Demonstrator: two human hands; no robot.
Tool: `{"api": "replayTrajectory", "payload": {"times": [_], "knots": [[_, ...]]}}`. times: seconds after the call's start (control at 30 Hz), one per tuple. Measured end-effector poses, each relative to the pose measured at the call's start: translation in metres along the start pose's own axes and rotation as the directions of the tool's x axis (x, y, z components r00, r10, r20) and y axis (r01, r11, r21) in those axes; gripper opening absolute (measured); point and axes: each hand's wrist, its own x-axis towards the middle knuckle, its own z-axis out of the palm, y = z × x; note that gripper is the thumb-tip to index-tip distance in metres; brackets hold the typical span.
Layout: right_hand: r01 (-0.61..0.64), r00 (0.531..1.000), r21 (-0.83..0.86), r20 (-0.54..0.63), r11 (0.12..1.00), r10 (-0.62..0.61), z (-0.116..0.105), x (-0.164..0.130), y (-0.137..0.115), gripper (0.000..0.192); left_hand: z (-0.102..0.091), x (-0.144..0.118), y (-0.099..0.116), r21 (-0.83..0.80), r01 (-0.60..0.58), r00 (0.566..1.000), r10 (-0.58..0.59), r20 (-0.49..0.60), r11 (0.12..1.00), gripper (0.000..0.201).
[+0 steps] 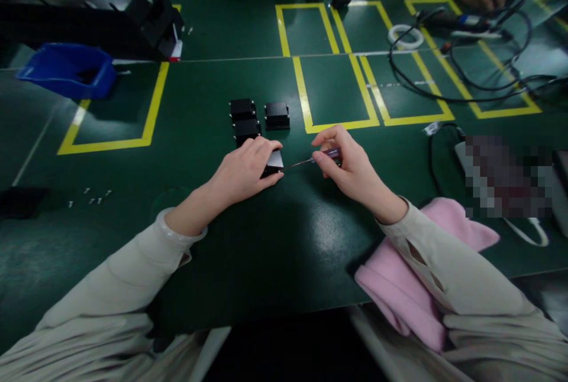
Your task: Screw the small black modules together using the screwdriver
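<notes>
One black block (274,162) under left hand (245,170); screwdriver (316,159) in right hand (348,162) grip

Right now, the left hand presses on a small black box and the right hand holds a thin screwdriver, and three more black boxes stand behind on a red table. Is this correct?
Not quite: the table is dark green, not red, as the head view shows. The rest holds: the left hand presses on a small black box, the right hand holds a thin screwdriver, and three more black boxes stand behind.

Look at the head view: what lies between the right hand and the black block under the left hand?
Only the thin screwdriver shaft, running from the right hand to the black block held by the left hand.
</notes>
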Motion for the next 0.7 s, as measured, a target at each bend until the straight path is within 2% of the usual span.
{"api": "replayTrajectory", "payload": {"times": [0.13,0.27,0.4,0.7], "knots": [[-0.011,0.999,0.002,0.037,1.0,0.011,0.0,0.0,-0.002,0.014,0.001,0.0,-0.001,-0.019,0.003,1.0,-0.003,-0.001,1.0,0.056],[0.032,0.999,-0.064,-0.008,0.997,-0.033,0.0,0.0,-0.008,0.008,0.005,0.001,-0.003,-0.063,-0.015,1.0,0.014,-0.024,0.998,0.059],[0.099,0.994,-0.142,-0.032,0.985,-0.105,-0.001,0.0,-0.012,0.01,0.012,0.003,-0.006,-0.147,-0.046,0.998,0.04,-0.044,0.988,0.064],[0.121,0.992,-0.287,0.012,0.95,-0.123,0.001,-0.002,-0.022,0.018,0.018,0.006,-0.009,-0.25,-0.093,0.996,0.093,-0.009,0.964,0.069]]}}
